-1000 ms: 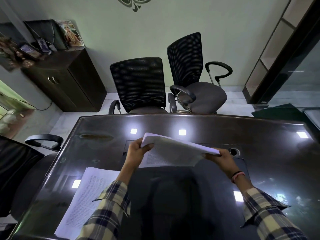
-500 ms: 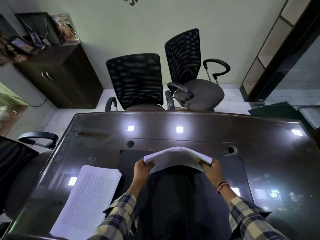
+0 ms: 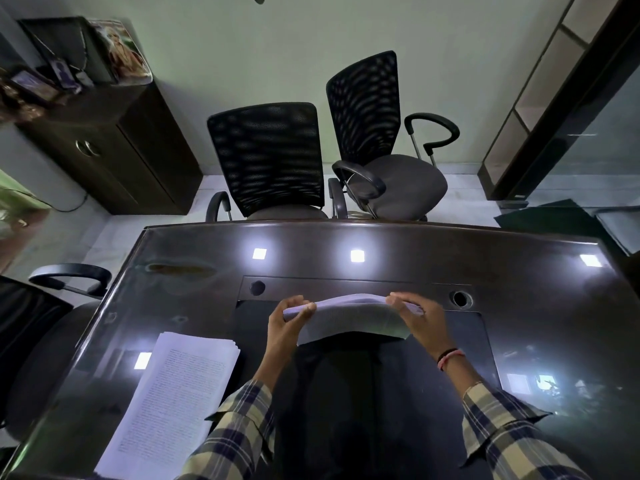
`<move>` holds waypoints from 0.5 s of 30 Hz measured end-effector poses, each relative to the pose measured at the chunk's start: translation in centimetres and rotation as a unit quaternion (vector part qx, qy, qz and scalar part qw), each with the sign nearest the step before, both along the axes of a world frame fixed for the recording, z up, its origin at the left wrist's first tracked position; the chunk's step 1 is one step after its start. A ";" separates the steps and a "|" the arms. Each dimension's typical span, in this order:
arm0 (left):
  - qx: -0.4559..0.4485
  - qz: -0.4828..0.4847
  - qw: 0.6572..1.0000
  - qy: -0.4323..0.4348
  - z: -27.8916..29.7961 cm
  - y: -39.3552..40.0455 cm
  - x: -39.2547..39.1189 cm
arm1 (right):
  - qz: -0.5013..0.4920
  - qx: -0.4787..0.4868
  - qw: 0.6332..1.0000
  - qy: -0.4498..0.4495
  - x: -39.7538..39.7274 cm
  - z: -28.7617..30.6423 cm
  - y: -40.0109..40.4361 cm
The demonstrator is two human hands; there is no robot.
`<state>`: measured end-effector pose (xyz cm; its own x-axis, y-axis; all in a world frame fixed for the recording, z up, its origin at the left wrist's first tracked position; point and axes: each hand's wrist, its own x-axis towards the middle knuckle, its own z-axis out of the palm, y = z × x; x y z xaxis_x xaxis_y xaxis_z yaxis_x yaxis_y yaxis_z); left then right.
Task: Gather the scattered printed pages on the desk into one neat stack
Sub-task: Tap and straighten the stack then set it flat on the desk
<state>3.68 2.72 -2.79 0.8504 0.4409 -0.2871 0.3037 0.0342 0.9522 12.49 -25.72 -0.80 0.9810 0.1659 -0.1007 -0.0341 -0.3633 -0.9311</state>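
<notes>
Two bundles of printed pages are showing: one held bundle (image 3: 349,318) and one stack (image 3: 169,407) lying on the desk (image 3: 536,306). Three office chairs are standing around it: a mesh-backed chair (image 3: 266,157), a second mesh-backed chair (image 3: 384,140) and a chair at the left (image 3: 38,327). Two hands are showing: left hand (image 3: 285,332), right hand (image 3: 424,323).

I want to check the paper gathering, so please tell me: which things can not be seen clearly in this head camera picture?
- Lower edge of the bowed white bundle of printed pages, head view: lost against the dark lap area, so contact with the glossy dark desk is unclear.
- Left hand and right hand fingertips: partly behind the bundle.
- White stack of printed pages lying flat: near corner cut off by the plaid sleeve and the frame edge; text too small.
</notes>
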 end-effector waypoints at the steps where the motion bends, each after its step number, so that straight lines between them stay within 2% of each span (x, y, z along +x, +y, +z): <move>1: 0.015 -0.019 1.000 0.008 -0.3 0.3 -0.1 | 0.047 -0.064 0.997 -0.008 0.6 0.0 -0.2; 2: 0.045 -0.031 0.998 0.023 -0.6 0.7 -0.2 | 0.100 -0.144 0.984 -0.029 1.3 0.1 -0.2; 4: 0.110 -0.038 0.992 0.045 -1.2 1.2 -0.3 | 0.189 -0.301 0.929 -0.100 2.8 0.3 0.2; 5: 0.127 -0.036 0.990 0.048 -1.3 1.3 -0.3 | 0.219 -0.358 0.900 -0.118 3.2 0.9 0.8; 7: 0.143 -0.028 0.988 0.050 -1.0 1.1 -0.2 | 0.258 -0.416 0.865 -0.109 3.5 2.3 2.4; 9: 0.148 -0.028 0.988 0.037 -0.7 0.8 0.2 | 0.292 -0.431 0.849 -0.095 3.5 2.9 4.3; 12: 0.177 -0.058 0.983 -0.003 0.2 0.0 1.0 | 0.348 -0.397 0.844 -0.098 3.2 3.1 6.9; 14: 0.181 -0.066 0.981 -0.037 1.4 -0.4 1.7 | 0.347 -0.371 0.855 -0.105 3.2 2.9 7.4; 15: 0.171 -0.053 0.983 -0.050 2.1 -0.4 2.0 | 0.332 -0.342 0.872 -0.108 3.2 3.0 7.2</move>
<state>5.67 2.36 -0.67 0.9132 0.4045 -0.0506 0.1932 -0.3203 0.9274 15.70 -18.52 2.19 0.6993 0.6788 -0.2240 0.5447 -0.7090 -0.4480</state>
